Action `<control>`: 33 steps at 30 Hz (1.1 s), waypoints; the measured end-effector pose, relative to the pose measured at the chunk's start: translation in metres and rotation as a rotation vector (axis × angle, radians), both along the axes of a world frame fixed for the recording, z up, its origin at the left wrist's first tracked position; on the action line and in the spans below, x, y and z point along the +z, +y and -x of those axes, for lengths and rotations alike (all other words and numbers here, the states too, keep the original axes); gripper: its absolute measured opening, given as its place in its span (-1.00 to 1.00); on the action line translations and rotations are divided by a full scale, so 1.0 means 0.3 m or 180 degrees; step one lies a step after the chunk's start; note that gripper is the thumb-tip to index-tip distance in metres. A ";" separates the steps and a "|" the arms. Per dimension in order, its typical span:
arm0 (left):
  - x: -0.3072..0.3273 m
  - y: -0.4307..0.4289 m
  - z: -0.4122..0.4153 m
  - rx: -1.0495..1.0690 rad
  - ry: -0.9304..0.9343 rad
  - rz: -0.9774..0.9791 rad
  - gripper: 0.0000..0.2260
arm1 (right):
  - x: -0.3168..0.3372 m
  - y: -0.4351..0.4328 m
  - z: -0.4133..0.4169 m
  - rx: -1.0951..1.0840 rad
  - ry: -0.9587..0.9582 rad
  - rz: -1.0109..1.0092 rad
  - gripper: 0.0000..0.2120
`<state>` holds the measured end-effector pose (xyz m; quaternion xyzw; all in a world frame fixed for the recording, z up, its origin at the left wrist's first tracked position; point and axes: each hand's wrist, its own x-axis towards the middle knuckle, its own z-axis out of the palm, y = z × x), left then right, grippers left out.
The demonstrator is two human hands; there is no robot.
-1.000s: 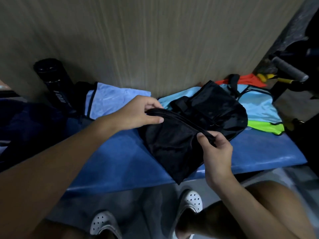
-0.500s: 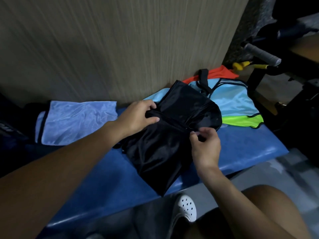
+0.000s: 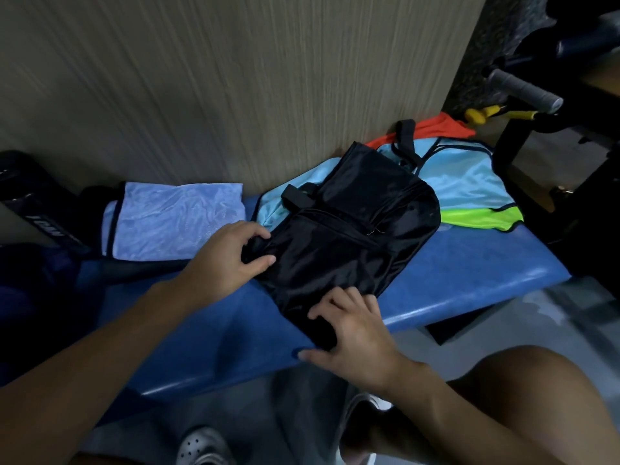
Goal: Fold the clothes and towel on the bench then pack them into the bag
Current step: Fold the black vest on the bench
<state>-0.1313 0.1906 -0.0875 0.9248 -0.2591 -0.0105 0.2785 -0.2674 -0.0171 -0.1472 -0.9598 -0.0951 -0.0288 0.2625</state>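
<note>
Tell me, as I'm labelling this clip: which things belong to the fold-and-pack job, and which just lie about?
Job: black fabric bag; light blue towel; sky-blue dark-trimmed vest; neon green garment; orange garment; blue padded bench.
Lying about: black cylindrical container; grey-gripped bar; yellow handles.

One wide head-worn view looks steeply down from close above the bench (image 3: 469, 280), wall (image 3: 235, 78) at twelve o'clock, knee (image 3: 536, 374) at five.
</note>
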 end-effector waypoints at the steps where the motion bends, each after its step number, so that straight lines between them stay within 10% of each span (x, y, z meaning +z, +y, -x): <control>1: -0.001 0.007 0.011 0.0012 0.0089 0.0028 -0.69 | -0.003 0.005 0.007 0.0027 0.0011 0.0145 -0.43; 16: -0.031 -0.011 0.022 0.0114 0.0246 0.0495 -0.76 | 0.088 -0.104 0.069 -0.0819 -0.0027 -0.0557 -0.90; 20: -0.022 0.008 0.065 -0.0446 -0.0651 0.0318 -0.84 | 0.102 -0.151 0.090 -0.0961 0.0076 -0.0714 -0.90; 24: -0.047 -0.001 0.120 -0.1365 -0.0769 -0.0463 -0.49 | 0.100 -0.167 0.104 -0.1079 0.0104 -0.1037 -0.91; 33: -0.082 -0.067 0.141 -0.0974 -0.0636 -0.0077 -0.63 | 0.155 -0.206 0.103 -0.1451 -0.0117 -0.2154 -0.84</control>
